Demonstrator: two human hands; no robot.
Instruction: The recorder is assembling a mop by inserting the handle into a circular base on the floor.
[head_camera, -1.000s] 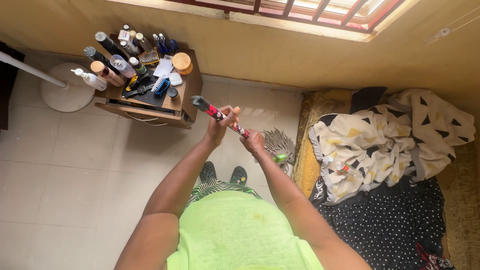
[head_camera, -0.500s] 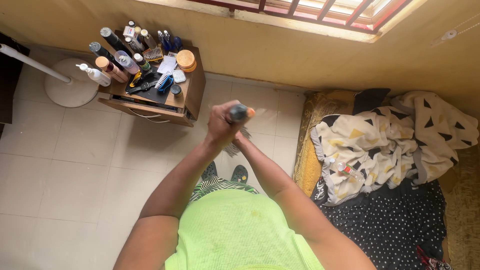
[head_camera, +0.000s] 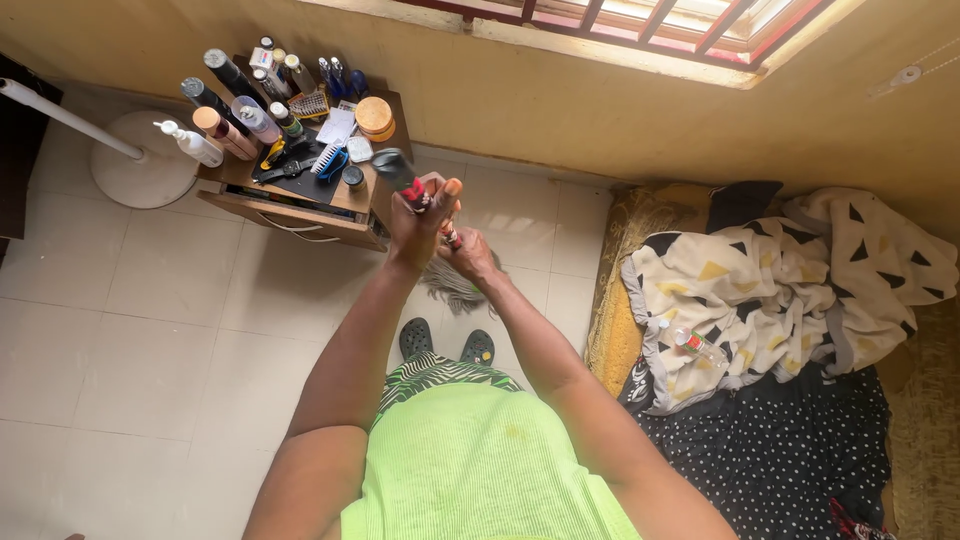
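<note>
You have open tiled floor (head_camera: 130, 330) to your left; the cluttered side table (head_camera: 300, 200) and bed (head_camera: 800, 400) hem the mop (head_camera: 455, 285).

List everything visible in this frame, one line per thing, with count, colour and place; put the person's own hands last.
mop handle: one, red patterned with grey end, held in both hands
mop head: one, grey strings, on the floor below the hands
small table: one, brown wood, by the wall, crowded with bottles and combs
orange jar: one, on the table's far right corner
fan base: one, white, left of the table
blanket: one, cream with black and yellow triangles, on the bed
plastic bottle: one, clear, on the blanket
sandals: two, dark green, on the feet
left hand: upper grip on handle
right hand: lower grip
</note>
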